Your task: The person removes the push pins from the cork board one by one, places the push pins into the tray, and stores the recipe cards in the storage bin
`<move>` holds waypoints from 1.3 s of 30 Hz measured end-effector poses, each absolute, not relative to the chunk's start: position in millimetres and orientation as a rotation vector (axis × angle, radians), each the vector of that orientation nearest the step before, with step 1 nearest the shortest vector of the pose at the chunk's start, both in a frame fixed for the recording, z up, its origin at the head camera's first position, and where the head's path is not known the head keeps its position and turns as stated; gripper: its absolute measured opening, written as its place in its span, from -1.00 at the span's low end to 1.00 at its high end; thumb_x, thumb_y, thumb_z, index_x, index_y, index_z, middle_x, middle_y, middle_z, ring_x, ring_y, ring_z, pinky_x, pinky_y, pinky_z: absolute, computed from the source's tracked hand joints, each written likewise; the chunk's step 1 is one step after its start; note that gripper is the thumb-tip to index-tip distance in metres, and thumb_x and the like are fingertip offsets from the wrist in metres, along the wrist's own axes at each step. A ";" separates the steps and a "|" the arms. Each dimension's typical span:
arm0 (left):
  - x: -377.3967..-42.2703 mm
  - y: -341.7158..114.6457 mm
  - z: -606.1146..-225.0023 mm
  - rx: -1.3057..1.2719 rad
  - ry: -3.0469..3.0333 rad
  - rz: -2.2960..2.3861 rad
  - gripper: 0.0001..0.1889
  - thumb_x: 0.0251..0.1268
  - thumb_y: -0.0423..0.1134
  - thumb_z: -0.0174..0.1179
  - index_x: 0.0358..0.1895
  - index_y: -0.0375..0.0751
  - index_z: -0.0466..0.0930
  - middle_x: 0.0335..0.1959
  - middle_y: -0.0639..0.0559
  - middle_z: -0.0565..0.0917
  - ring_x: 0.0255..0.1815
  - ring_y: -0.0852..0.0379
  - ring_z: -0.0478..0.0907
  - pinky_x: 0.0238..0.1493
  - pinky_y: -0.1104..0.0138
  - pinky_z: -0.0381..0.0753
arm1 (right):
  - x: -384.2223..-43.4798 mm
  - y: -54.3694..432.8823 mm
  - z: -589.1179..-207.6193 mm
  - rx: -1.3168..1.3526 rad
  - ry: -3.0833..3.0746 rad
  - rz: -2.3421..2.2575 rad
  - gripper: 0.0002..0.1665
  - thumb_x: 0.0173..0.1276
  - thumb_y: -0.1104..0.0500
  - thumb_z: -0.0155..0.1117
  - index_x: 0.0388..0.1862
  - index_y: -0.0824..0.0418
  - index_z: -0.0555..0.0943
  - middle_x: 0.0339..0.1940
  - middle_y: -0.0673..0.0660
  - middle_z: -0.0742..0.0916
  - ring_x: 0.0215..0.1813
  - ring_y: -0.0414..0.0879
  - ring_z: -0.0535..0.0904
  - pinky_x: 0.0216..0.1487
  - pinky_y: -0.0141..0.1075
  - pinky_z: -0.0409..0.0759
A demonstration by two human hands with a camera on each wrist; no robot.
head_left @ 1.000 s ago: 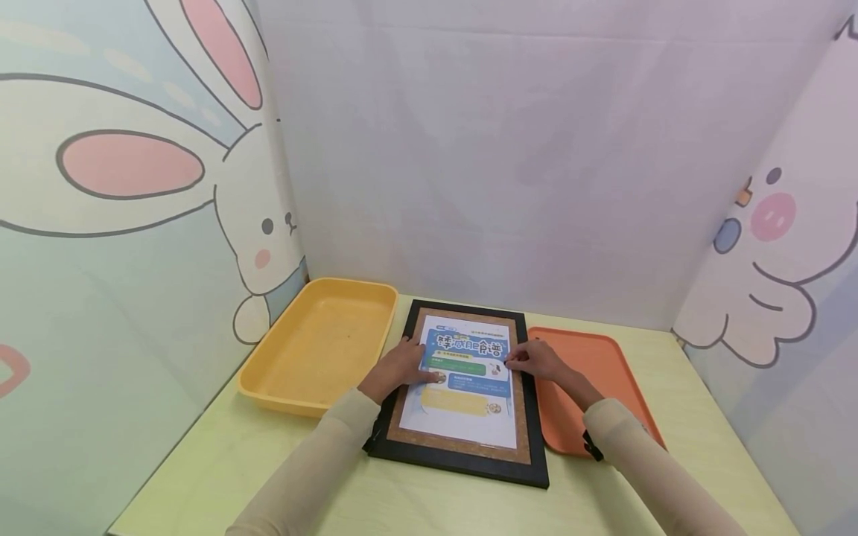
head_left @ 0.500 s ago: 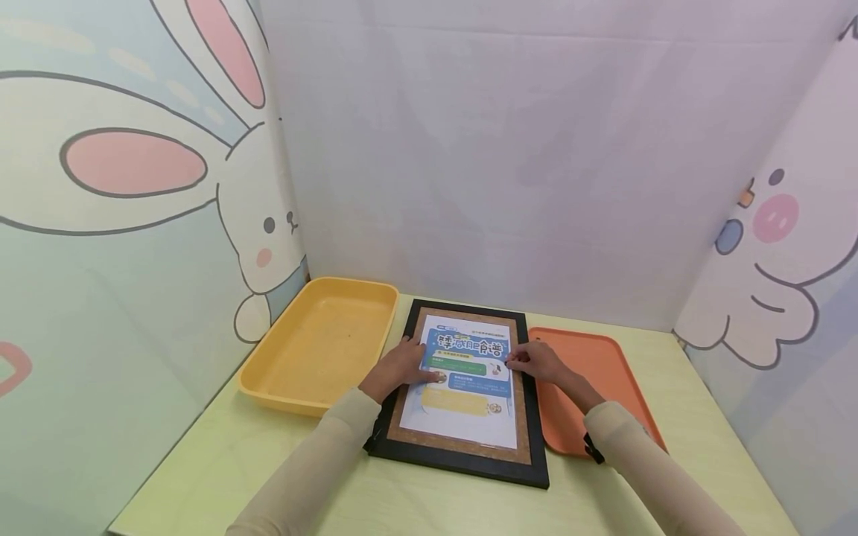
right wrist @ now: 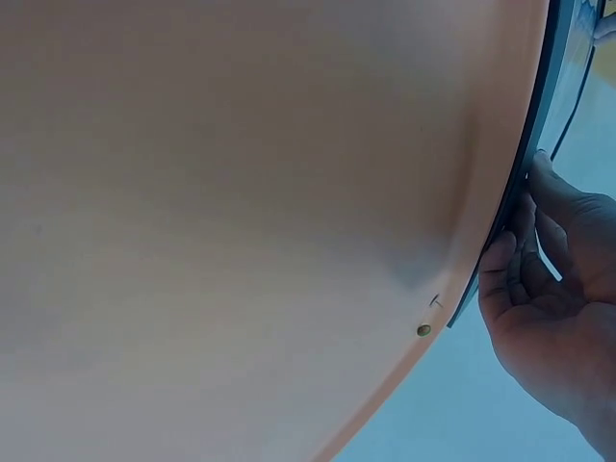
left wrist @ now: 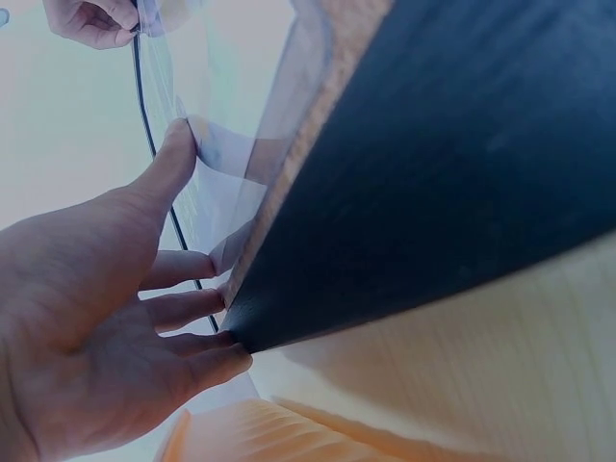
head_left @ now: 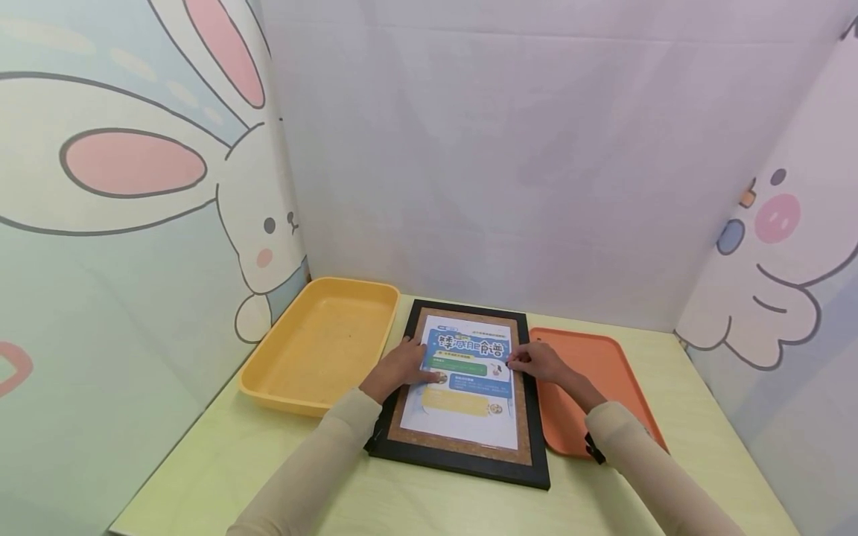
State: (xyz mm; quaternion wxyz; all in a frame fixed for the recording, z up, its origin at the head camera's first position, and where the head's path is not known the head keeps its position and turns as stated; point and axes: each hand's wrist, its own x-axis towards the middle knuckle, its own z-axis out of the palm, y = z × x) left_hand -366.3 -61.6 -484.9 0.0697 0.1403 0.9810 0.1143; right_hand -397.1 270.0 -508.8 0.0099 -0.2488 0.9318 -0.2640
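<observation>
A printed poster with blue lettering lies on a cork board with a black frame. A glossy clear layer covers the print in the left wrist view. My left hand rests over the poster's left edge, thumb on the print and fingers extended. At the poster's right edge my right hand pinches a tiny dark thing between thumb and forefinger, apparently a thumbtack, mostly hidden by the fingertips. A brass thumbtack lies near the orange tray's rim, beside another tack showing its pin.
A deep yellow tray stands left of the board. The orange tray lies against its right side. All rest on a pale wood-grain table, enclosed by a plain back curtain and cartoon-printed side panels.
</observation>
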 end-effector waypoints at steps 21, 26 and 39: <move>-366.7 -63.5 -489.0 0.450 2.937 0.395 -0.13 0.26 0.25 0.41 0.44 -0.31 0.45 0.61 -0.20 0.27 0.62 -0.28 0.16 0.52 -0.03 0.30 | -396.0 276.2 -505.8 -0.777 2.815 -0.919 -0.88 0.47 0.20 0.39 -0.23 0.23 0.78 -0.41 -0.01 0.71 -0.40 -0.19 0.50 -0.40 -0.40 0.40; -367.3 -64.2 -486.5 0.468 2.948 0.394 -0.13 0.23 0.25 0.43 0.42 -0.32 0.47 0.61 -0.22 0.26 0.59 -0.29 0.21 0.49 -0.03 0.33 | -396.3 276.0 -505.0 -0.768 2.821 -0.933 -0.90 0.46 0.20 0.40 -0.22 0.22 0.78 -0.37 0.00 0.72 -0.37 -0.17 0.52 -0.38 -0.40 0.41; -370.2 -62.3 -488.4 0.418 2.933 0.318 -0.05 0.24 0.36 0.35 0.51 -0.27 0.40 0.62 -0.18 0.26 0.61 -0.27 0.17 0.51 -0.03 0.31 | -395.8 275.0 -503.1 -0.803 2.844 -0.939 -0.90 0.44 0.23 0.42 -0.21 0.26 0.78 -0.36 0.01 0.75 -0.39 -0.19 0.51 -0.39 -0.39 0.40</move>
